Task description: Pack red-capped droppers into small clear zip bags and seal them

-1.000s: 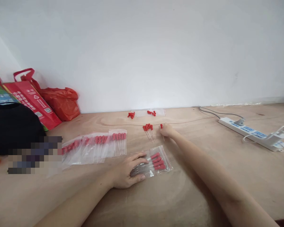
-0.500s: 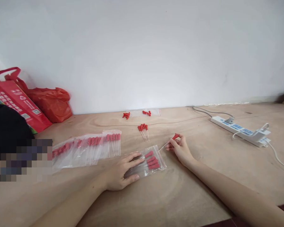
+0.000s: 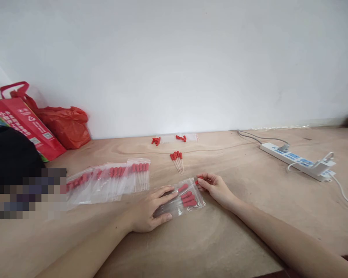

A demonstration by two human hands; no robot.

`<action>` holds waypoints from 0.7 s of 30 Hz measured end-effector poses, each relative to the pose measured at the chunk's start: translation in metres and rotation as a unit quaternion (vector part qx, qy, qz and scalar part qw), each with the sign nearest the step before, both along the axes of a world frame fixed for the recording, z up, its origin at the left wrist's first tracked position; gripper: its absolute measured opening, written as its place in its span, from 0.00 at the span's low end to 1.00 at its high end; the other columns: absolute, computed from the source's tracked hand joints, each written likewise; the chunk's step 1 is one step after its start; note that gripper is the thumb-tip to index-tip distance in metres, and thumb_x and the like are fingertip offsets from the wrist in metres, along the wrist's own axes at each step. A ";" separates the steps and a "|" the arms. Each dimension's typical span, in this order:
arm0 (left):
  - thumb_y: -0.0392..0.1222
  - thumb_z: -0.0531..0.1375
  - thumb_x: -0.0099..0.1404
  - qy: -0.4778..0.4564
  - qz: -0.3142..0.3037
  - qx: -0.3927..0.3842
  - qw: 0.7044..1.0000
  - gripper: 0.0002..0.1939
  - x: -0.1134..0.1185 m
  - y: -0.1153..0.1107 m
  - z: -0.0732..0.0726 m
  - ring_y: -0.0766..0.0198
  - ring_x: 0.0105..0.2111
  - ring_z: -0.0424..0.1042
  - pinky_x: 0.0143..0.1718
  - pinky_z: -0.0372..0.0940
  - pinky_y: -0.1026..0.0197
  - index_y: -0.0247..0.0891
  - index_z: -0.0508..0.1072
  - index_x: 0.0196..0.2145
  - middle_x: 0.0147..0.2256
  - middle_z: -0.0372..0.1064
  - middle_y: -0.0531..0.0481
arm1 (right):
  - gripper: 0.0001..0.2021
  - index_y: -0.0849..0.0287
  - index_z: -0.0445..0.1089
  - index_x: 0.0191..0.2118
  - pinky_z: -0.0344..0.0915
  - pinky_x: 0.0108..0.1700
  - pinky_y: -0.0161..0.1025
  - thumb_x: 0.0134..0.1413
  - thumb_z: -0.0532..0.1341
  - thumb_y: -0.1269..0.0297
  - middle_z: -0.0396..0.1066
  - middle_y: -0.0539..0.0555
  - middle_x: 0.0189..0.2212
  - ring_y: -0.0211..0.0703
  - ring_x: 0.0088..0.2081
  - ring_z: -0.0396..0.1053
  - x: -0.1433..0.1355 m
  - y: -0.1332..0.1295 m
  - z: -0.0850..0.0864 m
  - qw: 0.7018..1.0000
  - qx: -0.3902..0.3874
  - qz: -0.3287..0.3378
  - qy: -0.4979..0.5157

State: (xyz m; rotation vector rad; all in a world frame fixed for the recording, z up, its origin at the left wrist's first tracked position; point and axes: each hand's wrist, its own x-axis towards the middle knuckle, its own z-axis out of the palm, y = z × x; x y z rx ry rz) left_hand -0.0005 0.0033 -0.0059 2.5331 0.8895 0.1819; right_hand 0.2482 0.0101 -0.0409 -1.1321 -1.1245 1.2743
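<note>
My left hand [image 3: 155, 208] lies with its fingers spread over a clear zip bag [image 3: 178, 210], pressing it to the table. Inside that bag are several droppers with red rubber bulbs [image 3: 189, 199]; the fingers partly cover their tubes. At the bag's right-hand mouth my right hand [image 3: 216, 189] pinches a red-bulbed dropper [image 3: 199, 180]. Its bulb shows between thumb and fingers, while its tube points into the bag and is hard to make out. Beyond the hands, a fan of loose droppers [image 3: 177, 158] rests on the table.
To the left, filled bags of droppers [image 3: 113, 177] overlap in a row. Loose red bulbs [image 3: 156, 141] and a flat clear bag [image 3: 168, 138] lie near the wall. A power strip [image 3: 295, 160] with cables sits right. Red bags [image 3: 66, 123] and a black object [image 3: 13, 158] stand left.
My right hand has moved left to the bag's mouth, bringing the dropper's bulb up close to the opening. My left hand stays on the bag. The view has shifted slightly.
</note>
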 end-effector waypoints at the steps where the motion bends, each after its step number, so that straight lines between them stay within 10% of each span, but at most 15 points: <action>1: 0.49 0.52 0.62 -0.001 0.001 0.002 1.000 0.28 0.000 0.000 0.000 0.53 0.57 0.47 0.55 0.48 0.48 0.50 0.48 0.58 0.59 0.43 0.52 | 0.18 0.61 0.66 0.29 0.62 0.26 0.32 0.33 0.65 0.53 0.65 0.46 0.20 0.31 0.21 0.62 0.000 -0.001 0.000 1.000 0.004 0.013 -0.020; 21: 0.47 0.51 0.61 0.026 -0.001 0.004 1.000 0.27 0.002 0.000 0.003 0.53 0.57 0.46 0.55 0.49 0.48 0.53 0.49 0.57 0.59 0.42 0.52 | 0.15 0.62 0.63 0.19 0.53 0.17 0.28 0.33 0.66 0.56 0.61 0.44 0.13 0.28 0.15 0.55 -0.005 0.003 0.000 0.985 0.009 0.108 -0.134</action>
